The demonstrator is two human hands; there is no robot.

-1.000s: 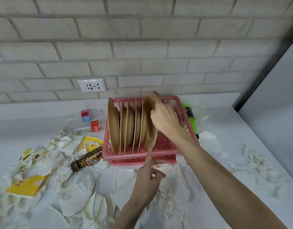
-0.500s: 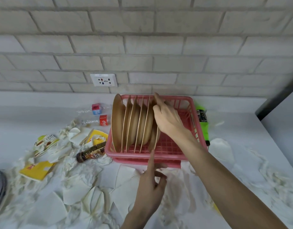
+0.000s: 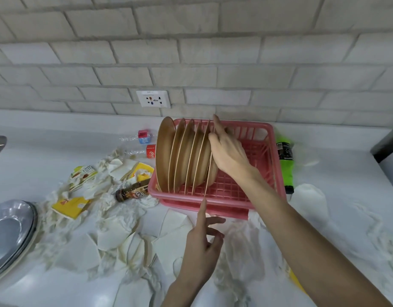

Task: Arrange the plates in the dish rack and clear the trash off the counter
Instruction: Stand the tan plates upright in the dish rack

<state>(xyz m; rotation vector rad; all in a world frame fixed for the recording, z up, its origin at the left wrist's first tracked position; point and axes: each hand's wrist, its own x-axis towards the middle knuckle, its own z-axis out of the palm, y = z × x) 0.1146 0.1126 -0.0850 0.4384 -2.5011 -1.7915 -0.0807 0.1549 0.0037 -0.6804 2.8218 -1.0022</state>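
Several brown plates (image 3: 184, 154) stand on edge in the left half of the pink dish rack (image 3: 264, 151). My right hand (image 3: 229, 151) lies flat against the rightmost plate, fingers straight along its rim. My left hand (image 3: 203, 247) hovers in front of the rack, its index finger stretched up to that plate's lower edge at the rack's front wall, the other fingers loosely curled and holding nothing. Torn white paper (image 3: 115, 231), yellow wrappers (image 3: 69, 206) and a brown bottle (image 3: 133, 191) litter the counter to the left.
A green bottle (image 3: 287, 167) lies right of the rack. Two crushed clear bottles (image 3: 142, 142) lie by the wall under the socket (image 3: 153, 98). A steel basin rim (image 3: 11, 231) sits at the far left. More shredded paper (image 3: 381, 235) spreads on the right.
The view has shifted left, so the rack sits further right and the steel basin has come into view. My right hand has slid slightly along the last plate; the left index finger stays at its lower edge.
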